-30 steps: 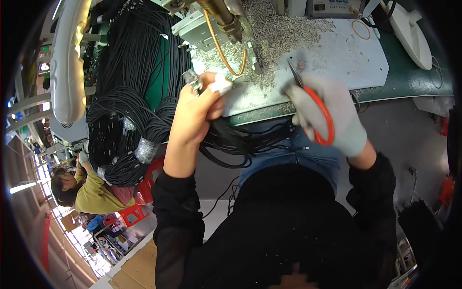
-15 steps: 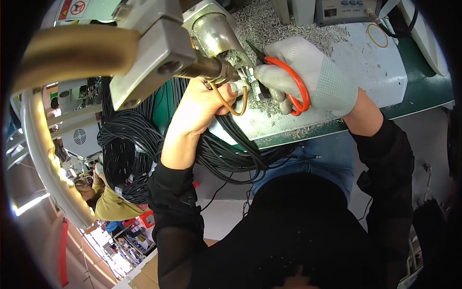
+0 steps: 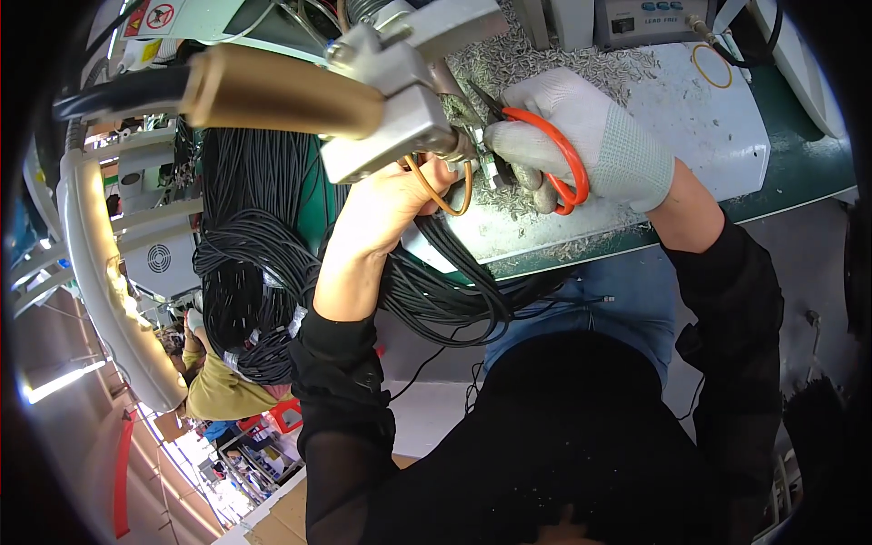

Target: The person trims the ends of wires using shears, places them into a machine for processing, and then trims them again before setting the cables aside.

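My left hand [image 3: 381,209], bare, is closed with its fingertips pinched beside a metal fixture [image 3: 489,163]; the clamp above partly covers them, and what they hold is hidden. A thin brown wire loop [image 3: 445,205] hangs in front of these fingers. My right hand [image 3: 590,136], in a pale grey glove, is closed round red-handled scissors [image 3: 574,163], whose dark blades point away toward the far left. Its thumb and fingers also lie against the right side of the fixture. A metal clamp [image 3: 386,136] with a brown handle [image 3: 282,95] stands over my left hand.
Small metal clippings [image 3: 581,59] cover much of the white board [image 3: 699,136] behind my hands. Bundles of black cable [image 3: 250,241] hang at the left and run below my left hand. A grey control box [image 3: 649,23] stands at the back right. A tube lamp [image 3: 118,282] rises at the left.
The clamp and its brown handle have swung to the right and now cover the shiny metal cylinder. Both hands stay near the same spot, and the view has shifted slightly.
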Demonstrator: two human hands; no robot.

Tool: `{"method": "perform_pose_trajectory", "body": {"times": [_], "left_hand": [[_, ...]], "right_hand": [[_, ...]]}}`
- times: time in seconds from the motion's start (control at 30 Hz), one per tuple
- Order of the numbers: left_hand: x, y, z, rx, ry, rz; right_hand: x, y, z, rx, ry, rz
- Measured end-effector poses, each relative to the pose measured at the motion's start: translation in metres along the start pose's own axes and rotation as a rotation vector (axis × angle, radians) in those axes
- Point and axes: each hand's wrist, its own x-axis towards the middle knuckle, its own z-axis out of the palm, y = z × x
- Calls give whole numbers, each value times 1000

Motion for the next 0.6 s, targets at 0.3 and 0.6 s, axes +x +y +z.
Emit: {"method": "perform_pose_trajectory", "body": {"times": [0.3,0.6], "left_hand": [[-1,4,9,-38,10,61],[0,-3,16,-318,-96,88]], "right_hand": [[0,-4,5,288,87,232],[7,-31,7,137,175,442]]}}
